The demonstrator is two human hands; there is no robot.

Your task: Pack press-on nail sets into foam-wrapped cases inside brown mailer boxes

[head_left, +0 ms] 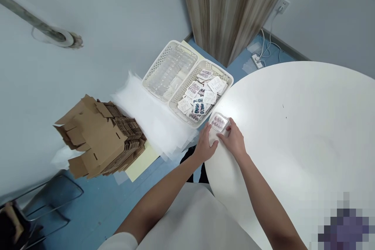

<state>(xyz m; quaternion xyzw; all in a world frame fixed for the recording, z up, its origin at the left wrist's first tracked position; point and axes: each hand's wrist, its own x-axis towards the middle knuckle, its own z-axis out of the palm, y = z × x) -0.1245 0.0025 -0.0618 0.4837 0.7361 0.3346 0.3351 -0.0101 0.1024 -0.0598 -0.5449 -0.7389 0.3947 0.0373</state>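
Note:
A small clear plastic case (219, 122) lies at the left edge of the white round table (293, 101). Inside it shows a card with rows of pinkish false nails. My left hand (205, 146) grips the case's left side with its fingers. On the opposite side, my right hand (234, 136) has its fingers curled against the right edge and the near corner. Just beyond my hands, a white basket (178, 110) holds a heap of nail cards (199, 107), some face up and some showing printed backs. Adjoining it, another basket (148, 79) contains stacked clear plastic cases (170, 72).
Flat cardboard boxes (99, 136) are piled on the floor at left, beside white translucent sheets (152, 115). A power strip (257, 61) with cables lies behind the table, near a wooden cabinet (228, 8). A metal-framed chair (55, 199) stands lower left.

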